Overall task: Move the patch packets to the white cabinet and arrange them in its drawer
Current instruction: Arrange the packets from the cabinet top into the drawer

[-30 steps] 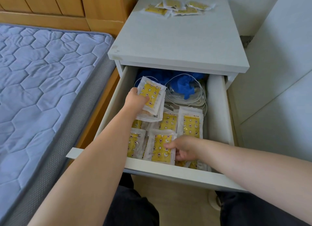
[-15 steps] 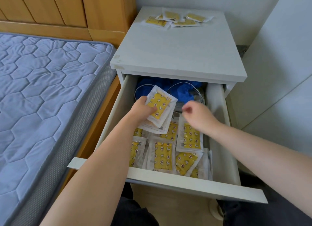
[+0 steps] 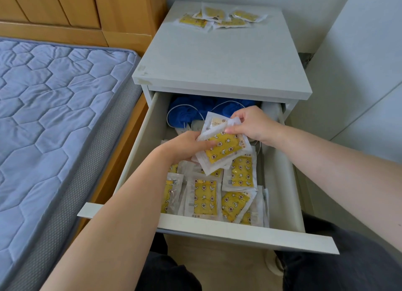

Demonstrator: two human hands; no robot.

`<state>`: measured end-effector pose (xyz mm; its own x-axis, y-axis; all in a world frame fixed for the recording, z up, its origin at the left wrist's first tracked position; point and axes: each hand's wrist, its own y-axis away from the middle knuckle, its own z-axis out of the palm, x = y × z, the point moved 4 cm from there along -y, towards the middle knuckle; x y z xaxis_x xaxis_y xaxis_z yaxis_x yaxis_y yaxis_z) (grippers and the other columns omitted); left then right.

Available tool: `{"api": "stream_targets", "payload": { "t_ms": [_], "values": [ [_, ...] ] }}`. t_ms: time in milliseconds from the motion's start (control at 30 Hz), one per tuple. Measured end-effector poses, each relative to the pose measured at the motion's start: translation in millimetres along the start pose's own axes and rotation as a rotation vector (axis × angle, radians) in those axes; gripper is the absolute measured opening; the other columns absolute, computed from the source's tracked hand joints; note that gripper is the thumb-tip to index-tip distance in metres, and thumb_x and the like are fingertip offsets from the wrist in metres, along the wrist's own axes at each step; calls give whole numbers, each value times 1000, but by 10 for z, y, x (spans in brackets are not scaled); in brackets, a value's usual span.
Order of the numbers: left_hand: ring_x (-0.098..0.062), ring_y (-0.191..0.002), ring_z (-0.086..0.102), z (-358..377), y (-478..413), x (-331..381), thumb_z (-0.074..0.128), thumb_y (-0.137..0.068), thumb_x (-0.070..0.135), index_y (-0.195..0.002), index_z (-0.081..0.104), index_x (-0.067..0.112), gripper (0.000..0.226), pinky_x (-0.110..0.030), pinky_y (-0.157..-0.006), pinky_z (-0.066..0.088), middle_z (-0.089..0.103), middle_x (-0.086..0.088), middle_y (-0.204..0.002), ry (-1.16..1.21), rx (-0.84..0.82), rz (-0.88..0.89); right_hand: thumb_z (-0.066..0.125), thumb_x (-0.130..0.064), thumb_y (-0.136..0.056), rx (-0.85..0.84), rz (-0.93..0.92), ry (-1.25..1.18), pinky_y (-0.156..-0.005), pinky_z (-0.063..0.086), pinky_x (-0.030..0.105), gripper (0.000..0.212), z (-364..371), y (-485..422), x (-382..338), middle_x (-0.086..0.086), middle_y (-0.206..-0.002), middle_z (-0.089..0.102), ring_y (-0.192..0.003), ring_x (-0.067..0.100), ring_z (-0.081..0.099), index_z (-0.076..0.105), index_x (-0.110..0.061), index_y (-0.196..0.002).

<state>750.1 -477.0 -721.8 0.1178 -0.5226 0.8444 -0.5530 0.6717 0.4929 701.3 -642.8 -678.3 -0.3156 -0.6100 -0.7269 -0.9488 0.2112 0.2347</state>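
so the little stack of patch packets point(image 3: 224, 151) is up in the air over the middle of the open drawer point(image 3: 239, 234), held between both your hands. your left hand point(image 3: 187, 147) has the stack's left edge clamped, thumb on top of the yellow face and the other fingers curled underneath. your right hand point(image 3: 254, 125) pinches the upper right corner of the packets at the back of the stack, thumb and fingertips closed on the white edge. below that, more packets point(image 3: 205, 198) lie flat on the drawer floor toward the front, some side by side, some overlapping. at the back of the drawer there's a crumpled blue thing point(image 3: 187, 116) with a thin white cable point(image 3: 184, 105) looped over it. the drawer is pulled out of the white cabinet point(image 3: 217, 62), and a small pile of packets point(image 3: 217, 19) sits at the far edge of its top. blue quilted mattress point(image 3: 54, 121) is just to your left, with the wooden headboard point(image 3: 76, 8) behind it
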Motion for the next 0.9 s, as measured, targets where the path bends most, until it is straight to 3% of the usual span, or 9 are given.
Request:
{"api": "stream_targets", "payload": {
  "t_ms": [100,167,233,367,500,633,700,800,900],
  "values": [
    [-16,-92,69,51,-35,-10,65,-89,23,-116,60,17,28,-32,-80,58,70,0,-105,-187,-9,37,72,-34,-82,40,17,109,-68,48,31,29,-14,-11,16,7,-77,65,-72,20,61,66,-6,-76],
    [-14,-93,68,83,-45,-1,68,-87,23,-116,63,17,30,-29,-81,56,70,1,-106,-272,-11,77,68,-40,-83,72,-16,190,-58,37,27,39,11,-3,-10,5,-63,51,-61,17,48,55,-9,-64],
    [-14,-91,69,75,-48,-7,69,-87,22,-114,64,17,28,-24,-75,56,71,1,-104,-235,-1,74,68,-40,-84,11,-52,191,-56,37,26,37,48,35,-47,1,-63,50,-59,14,49,49,-15,-63],
    [-12,-90,69,85,-47,-46,72,-83,25,-113,64,19,32,-23,-74,56,71,5,-102,-225,-37,42,74,-25,-80,-170,-63,274,-70,53,32,18,81,115,-59,3,-86,67,-80,20,66,60,-15,-83],
    [-15,-97,65,128,-59,-148,77,-78,25,-114,64,21,38,-26,-82,55,68,4,-105,-462,-164,-18,77,-28,-76,-343,89,503,-77,53,37,35,203,143,184,13,-97,68,-86,27,66,65,-4,-97],
    [-11,-89,57,53,-74,-216,79,-77,26,-103,66,22,30,-26,-80,46,58,9,-94,-775,-43,-20,72,-40,-81,-648,284,643,-84,48,31,50,555,378,504,5,-107,63,-94,23,60,59,-5,-114],
    [-10,-86,54,72,-67,-234,80,-75,27,-98,67,22,27,-24,-76,42,56,9,-93,-823,-26,-15,66,-47,-84,-678,286,800,-79,44,30,62,708,479,568,9,-111,60,-95,23,56,53,-2,-124],
    [-13,-91,55,186,-60,-267,81,-73,31,-103,64,20,36,-25,-75,41,57,6,-100,-938,-115,-47,58,-56,-85,-637,237,951,-72,45,30,62,824,570,540,3,-84,57,-85,22,55,57,-3,-118],
    [-16,-93,54,307,-81,-293,81,-71,33,-112,59,20,48,-27,-74,41,58,3,-104,-1038,-184,-59,50,-64,-85,-645,200,1123,-72,46,31,66,852,645,472,3,-105,62,-101,24,61,56,-8,-119]
  ]
}}
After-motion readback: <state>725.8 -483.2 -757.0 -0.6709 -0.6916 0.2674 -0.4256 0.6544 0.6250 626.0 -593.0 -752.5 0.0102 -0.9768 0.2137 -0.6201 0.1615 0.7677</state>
